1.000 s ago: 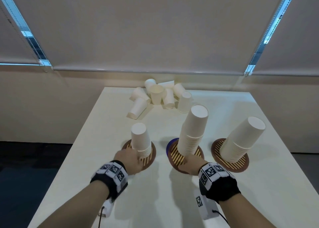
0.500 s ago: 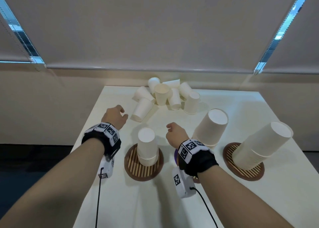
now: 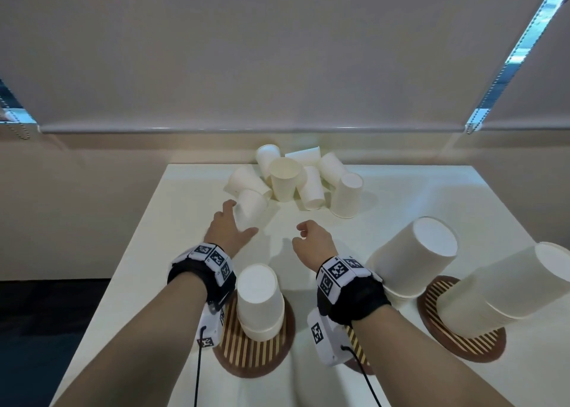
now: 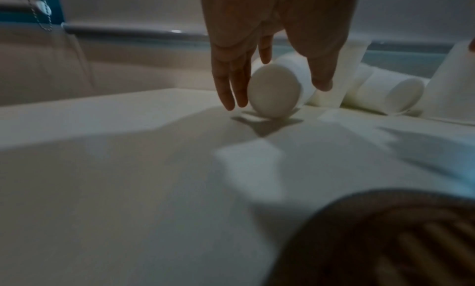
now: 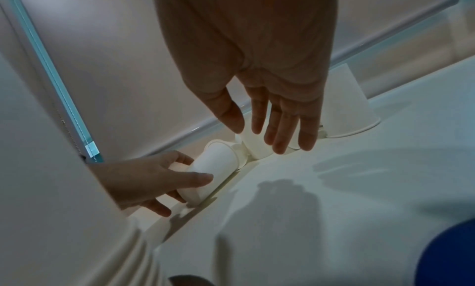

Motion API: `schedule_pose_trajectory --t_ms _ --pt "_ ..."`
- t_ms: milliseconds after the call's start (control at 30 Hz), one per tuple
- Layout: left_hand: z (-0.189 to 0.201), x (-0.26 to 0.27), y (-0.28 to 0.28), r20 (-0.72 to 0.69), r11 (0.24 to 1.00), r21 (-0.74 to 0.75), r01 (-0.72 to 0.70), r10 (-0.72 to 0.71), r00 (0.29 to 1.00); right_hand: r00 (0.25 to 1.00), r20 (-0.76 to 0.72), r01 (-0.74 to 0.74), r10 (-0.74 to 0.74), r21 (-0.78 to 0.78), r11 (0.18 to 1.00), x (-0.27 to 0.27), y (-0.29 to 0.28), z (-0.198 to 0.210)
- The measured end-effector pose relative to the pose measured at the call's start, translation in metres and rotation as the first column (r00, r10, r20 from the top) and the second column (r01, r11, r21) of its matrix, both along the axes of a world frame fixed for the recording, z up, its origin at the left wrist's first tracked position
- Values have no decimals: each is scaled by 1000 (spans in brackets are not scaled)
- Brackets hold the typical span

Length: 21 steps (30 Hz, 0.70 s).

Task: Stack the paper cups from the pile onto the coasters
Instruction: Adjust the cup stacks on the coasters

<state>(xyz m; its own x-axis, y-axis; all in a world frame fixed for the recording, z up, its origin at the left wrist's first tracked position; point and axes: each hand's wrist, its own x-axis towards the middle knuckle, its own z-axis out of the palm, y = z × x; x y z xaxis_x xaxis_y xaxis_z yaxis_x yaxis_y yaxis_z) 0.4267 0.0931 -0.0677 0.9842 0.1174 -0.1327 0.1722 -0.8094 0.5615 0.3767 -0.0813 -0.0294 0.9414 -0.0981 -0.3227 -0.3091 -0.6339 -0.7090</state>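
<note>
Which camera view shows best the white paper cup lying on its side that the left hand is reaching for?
The right wrist view: the white paper cup lying on its side shows its whole side there, between the left hand's thumb and fingers. The left wrist view shows mainly its round bottom, blurred. The head view shows it small, partly behind the hand.

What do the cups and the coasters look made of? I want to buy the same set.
The cups look like thin white paper with a matte finish; a rolled rim shows on the standing one. The coasters seem to be dark brown wood with pale inlaid strips, perhaps bamboo, slightly glossy at the rim. A printed surface cannot be ruled out.
</note>
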Motion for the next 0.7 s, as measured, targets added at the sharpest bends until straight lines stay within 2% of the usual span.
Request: schedule_pose_trajectory --t_ms 100,233,333,433,500,567,633,700 --pt "-15 5 0 14 999 -26 -41 42 999 999 33 2 -1 -21 1000 8 1 -6" --pt "-26 6 6 105 993 -99 -59 69 992 996 92 12 -8 -47 999 16 6 -8" --pt "-20 0 14 176 971 -227 -69 111 978 992 125 16 -11 -45 999 19 11 -7" --pt "7 -14 22 228 899 -428 -93 206 952 994 112 -13 14 -10 1000 15 14 -5" --pt "38 -28 30 289 793 -609 -11 235 928 992 126 -23 20 23 999 10 15 -3" --pt "80 -47 37 376 662 -736 144 222 900 990 138 -16 10 47 999 6 17 -2" --pt "122 -68 42 508 632 -696 341 98 856 991 136 -11 6 35 999 2 17 -4" --pt "152 -89 40 592 666 -534 520 -144 793 994 109 -32 33 -12 999 -3 16 -7"
